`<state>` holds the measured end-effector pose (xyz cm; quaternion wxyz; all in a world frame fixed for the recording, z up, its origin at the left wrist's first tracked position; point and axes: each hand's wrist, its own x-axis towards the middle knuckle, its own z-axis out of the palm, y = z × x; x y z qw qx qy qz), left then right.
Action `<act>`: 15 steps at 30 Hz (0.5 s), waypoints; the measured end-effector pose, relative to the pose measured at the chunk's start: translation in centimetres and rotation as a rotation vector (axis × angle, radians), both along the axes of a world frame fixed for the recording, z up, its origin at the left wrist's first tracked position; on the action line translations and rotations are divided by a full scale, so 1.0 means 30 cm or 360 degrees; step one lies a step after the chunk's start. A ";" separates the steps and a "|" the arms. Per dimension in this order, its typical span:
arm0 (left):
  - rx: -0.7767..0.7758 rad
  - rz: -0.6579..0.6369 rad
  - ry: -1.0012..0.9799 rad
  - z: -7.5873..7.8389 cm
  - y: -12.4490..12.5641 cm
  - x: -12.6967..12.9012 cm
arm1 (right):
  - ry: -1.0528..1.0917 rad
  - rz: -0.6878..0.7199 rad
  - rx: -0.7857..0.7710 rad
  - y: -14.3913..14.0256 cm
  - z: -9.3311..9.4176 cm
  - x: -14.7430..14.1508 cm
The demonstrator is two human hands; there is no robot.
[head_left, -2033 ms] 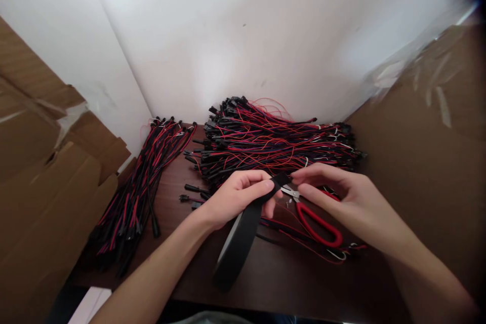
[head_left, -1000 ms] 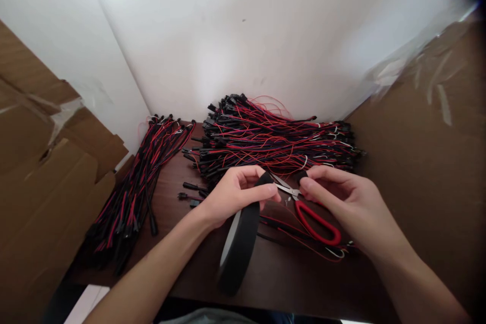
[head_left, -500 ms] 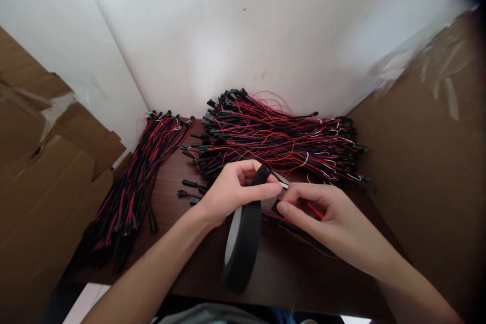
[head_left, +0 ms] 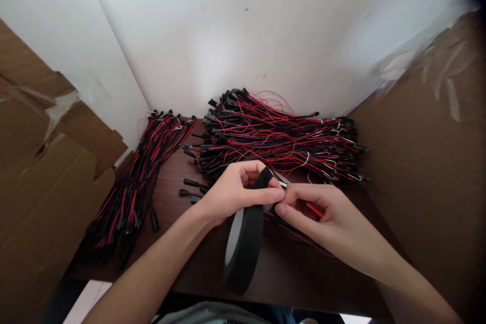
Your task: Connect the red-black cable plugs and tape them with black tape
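The left hand [head_left: 237, 191] is clamped on the top of the black tape roll [head_left: 245, 243], which stands on edge on the dark table [head_left: 288, 276], while the right hand [head_left: 322, 220] pinches together at the tape's loose end beside it. Peeling should go best with the roll held steady and the pull kept straight. The scissors [head_left: 304, 202] lie mostly hidden under the right hand, and whether its fingertips truly grip the tape end is hard to make out.

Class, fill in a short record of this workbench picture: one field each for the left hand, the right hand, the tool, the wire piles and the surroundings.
Left hand: left hand grips the top of the upright black tape roll
Right hand: right hand pinches at the tape's edge, beside the left thumb
Tool: scissors, mostly hidden under the right hand
Wire piles: large wire pile behind the hands; smaller bundle to the left
Surroundings: dark table, cardboard
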<state>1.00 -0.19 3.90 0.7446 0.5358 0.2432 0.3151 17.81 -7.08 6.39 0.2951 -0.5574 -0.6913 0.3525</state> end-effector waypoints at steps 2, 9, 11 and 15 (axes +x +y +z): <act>-0.0008 0.0001 -0.0015 0.000 0.002 -0.002 | 0.0026 -0.0036 -0.0006 -0.002 -0.003 0.002; -0.0006 -0.0026 -0.0136 0.010 0.004 -0.008 | 0.0403 -0.0322 -0.0052 -0.018 -0.020 0.023; -0.0018 -0.0022 -0.0132 0.011 0.004 -0.009 | 0.0564 -0.0575 -0.0018 -0.022 -0.024 0.063; -0.0014 -0.0016 -0.0108 0.002 0.007 -0.010 | 0.0854 -0.0967 0.0133 -0.076 -0.047 0.196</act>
